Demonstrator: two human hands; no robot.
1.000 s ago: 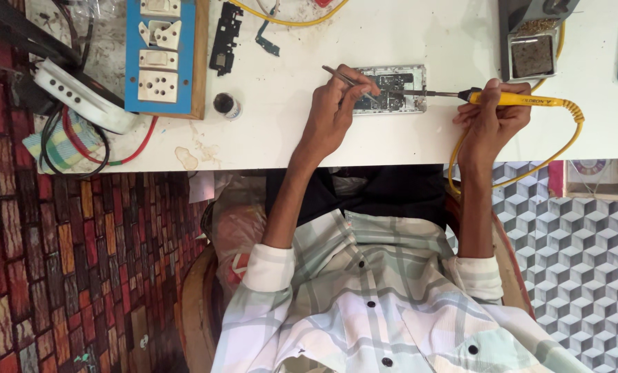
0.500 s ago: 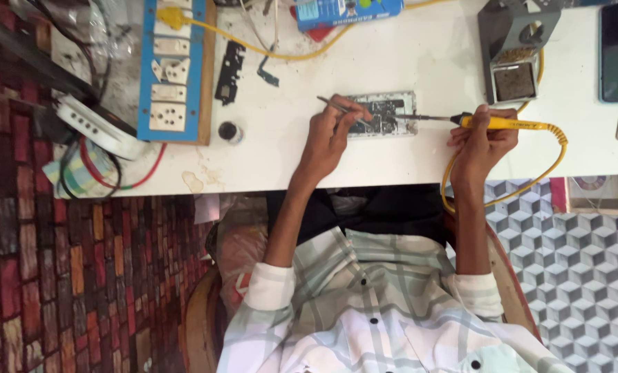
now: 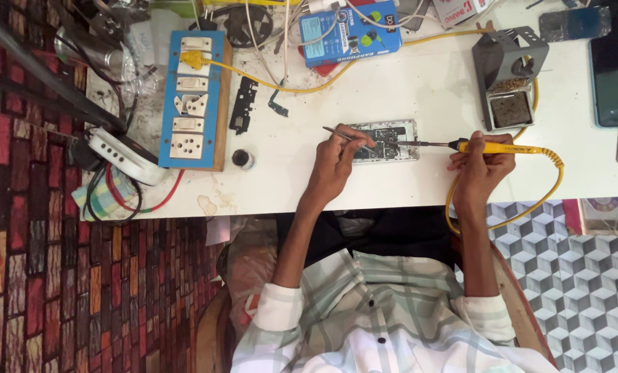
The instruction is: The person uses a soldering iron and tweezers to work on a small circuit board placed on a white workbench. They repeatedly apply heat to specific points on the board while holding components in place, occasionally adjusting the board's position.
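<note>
An opened phone (image 3: pixel 385 141) lay flat on the white bench (image 3: pixel 419 83), its bare circuit board facing up, near the front edge and between the person's two hands. The left hand (image 3: pixel 336 166) was closed around thin metal tweezers (image 3: pixel 347 136), whose tips rested on the left part of the board. The right hand (image 3: pixel 482 166) was clamped on the yellow handle of a soldering iron (image 3: pixel 495 147), held almost level, with its dark tip reaching in from the right to touch the board. The iron's yellow cord (image 3: pixel 544 186) looped off the bench edge below that hand.

Just behind the right hand stood a grey metal iron stand (image 3: pixel 509 76) with a dirty sponge tray. To the left, well apart from the phone, sat a blue switchboard (image 3: pixel 193 100) on a wooden base, with a small black bottle cap (image 3: pixel 241 159) near its corner and two small black phone parts (image 3: pixel 243 103) beside it. A blue box-shaped device (image 3: pixel 350 31) lay at the back among tangled wires.
</note>
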